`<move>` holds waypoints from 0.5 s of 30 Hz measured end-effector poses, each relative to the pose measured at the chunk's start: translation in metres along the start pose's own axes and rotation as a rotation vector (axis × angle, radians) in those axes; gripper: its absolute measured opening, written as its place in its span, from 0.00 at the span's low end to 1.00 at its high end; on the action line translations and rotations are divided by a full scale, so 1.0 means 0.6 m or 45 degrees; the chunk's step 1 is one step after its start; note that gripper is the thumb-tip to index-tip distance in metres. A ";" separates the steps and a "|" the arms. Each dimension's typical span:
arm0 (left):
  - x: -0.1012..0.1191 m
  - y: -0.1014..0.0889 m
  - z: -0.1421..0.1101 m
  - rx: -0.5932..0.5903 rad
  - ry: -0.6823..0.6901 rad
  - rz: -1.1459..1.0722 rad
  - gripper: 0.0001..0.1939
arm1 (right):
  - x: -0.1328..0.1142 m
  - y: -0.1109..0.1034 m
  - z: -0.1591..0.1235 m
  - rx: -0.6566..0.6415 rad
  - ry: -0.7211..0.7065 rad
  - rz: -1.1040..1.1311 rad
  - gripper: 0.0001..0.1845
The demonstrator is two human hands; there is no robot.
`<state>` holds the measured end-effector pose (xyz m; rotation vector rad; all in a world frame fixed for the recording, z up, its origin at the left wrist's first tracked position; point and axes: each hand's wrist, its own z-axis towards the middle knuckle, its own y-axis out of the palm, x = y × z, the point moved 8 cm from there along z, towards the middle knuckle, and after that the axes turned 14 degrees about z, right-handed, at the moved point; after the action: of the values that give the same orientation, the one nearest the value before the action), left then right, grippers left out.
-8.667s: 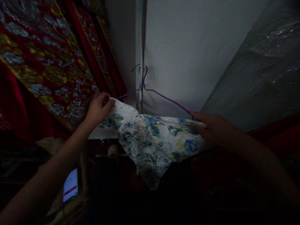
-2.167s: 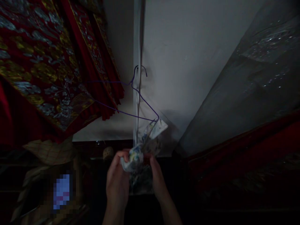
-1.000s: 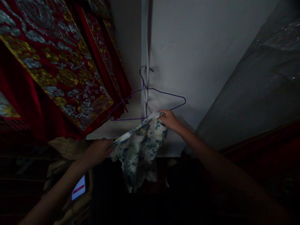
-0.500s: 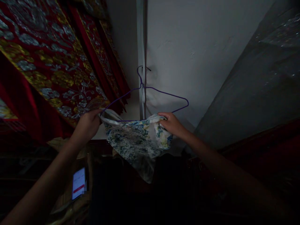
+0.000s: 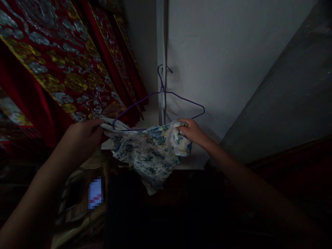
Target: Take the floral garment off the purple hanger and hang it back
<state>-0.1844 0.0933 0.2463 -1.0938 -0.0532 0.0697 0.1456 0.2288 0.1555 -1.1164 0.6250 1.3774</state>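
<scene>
A purple clothes hanger (image 5: 185,99) hangs by its hook on the wall in front of me, against a pale vertical strip. Below it a white garment with a blue, green and yellow floral print (image 5: 153,148) droops between my hands. My left hand (image 5: 86,136) is closed on the garment's pale upper edge, just outside the hanger's left corner, which sits inside the opening. With thumb and fingers pinched together, my right hand (image 5: 190,130) grips the garment's other upper edge. The hanger's right corner is bare, above that hand.
Red cloth with gold and silver embroidery (image 5: 77,69) hangs at the left. The pale strip (image 5: 160,38) runs down the wall (image 5: 220,52). At the lower left a lit phone (image 5: 95,193), blurred out, lies on a wooden seat. A grey sheet-like surface (image 5: 280,93) slants at the right.
My left hand has moved left, stretching the garment's edge out past the hanger's left corner. My right hand still grips the other side. The view has shifted slightly.
</scene>
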 end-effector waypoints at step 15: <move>0.031 -0.016 -0.007 0.122 0.074 -0.140 0.23 | -0.006 -0.018 -0.007 0.033 -0.030 0.053 0.08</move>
<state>-0.1650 0.0870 0.2529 -0.9950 -0.0573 -0.0578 0.1563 0.2251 0.1593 -1.0704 0.6507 1.4118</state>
